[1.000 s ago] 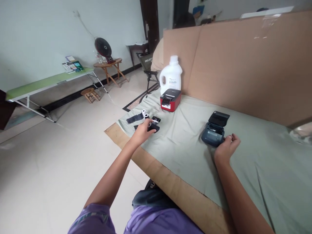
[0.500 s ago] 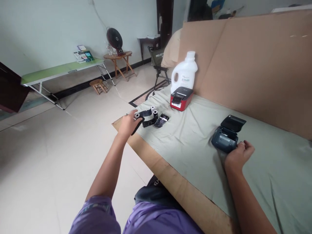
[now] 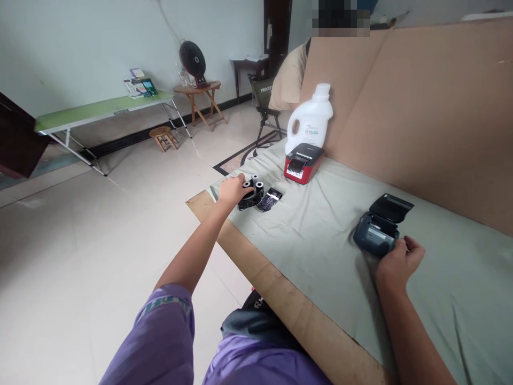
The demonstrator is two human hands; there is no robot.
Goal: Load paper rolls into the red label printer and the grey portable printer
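My left hand [image 3: 233, 190] reaches to the table's left end and closes on a small pile of black paper rolls with white cores [image 3: 252, 193]. A loose black wrapper [image 3: 270, 198] lies just right of the pile. My right hand [image 3: 398, 262] rests curled against the near right side of a dark blue portable printer [image 3: 379, 230] whose lid stands open. Nothing shows inside the right fingers. Both hands lie on the grey-green cloth [image 3: 320, 235] that covers the table.
A red and black label printer [image 3: 302, 162] and a white detergent jug [image 3: 310, 120] stand at the back left. A tall cardboard sheet [image 3: 433, 107] walls the far side. Another person sits behind it. A green folding table [image 3: 100, 109], stools and a fan stand across the floor.
My left hand has moved right from the table's left edge onto the pile of rolls, which are now bunched together. My right hand stays by the blue printer.
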